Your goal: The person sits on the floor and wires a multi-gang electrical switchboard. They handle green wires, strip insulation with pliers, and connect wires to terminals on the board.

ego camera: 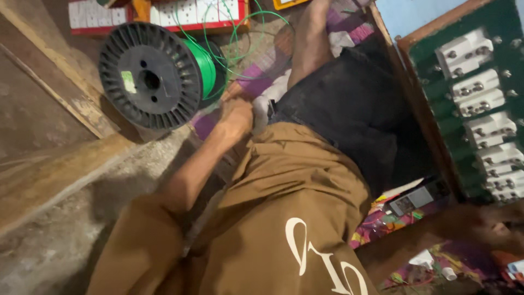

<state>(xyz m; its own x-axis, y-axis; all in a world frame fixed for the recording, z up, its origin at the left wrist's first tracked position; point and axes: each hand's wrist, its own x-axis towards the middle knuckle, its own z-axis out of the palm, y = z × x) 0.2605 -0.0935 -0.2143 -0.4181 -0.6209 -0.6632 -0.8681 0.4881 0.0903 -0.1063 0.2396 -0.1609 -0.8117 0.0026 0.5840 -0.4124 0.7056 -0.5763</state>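
Note:
My left hand point(237, 113) reaches forward past my brown shirt, its fingers curled by my lap. Thin green wire point(234, 41) loops down toward it from a black plastic spool point(150, 82) wound with the same wire, which stands on edge just left of the hand. The hand seems closed on a strand of that wire. My right hand point(499, 225) is a dark blur at the right edge, beside a wooden-framed green board point(494, 19) carrying several white sockets. What it holds is unclear. My bent leg in dark shorts point(349, 104) lies between the two hands.
A red-edged panel of white switches point(164, 13) lies at the top behind the spool. Wooden planks point(60, 93) and rough concrete floor point(49, 251) fill the left. A small grey device point(415, 199) and scraps rest on a colourful patterned cloth point(382, 224) at the lower right.

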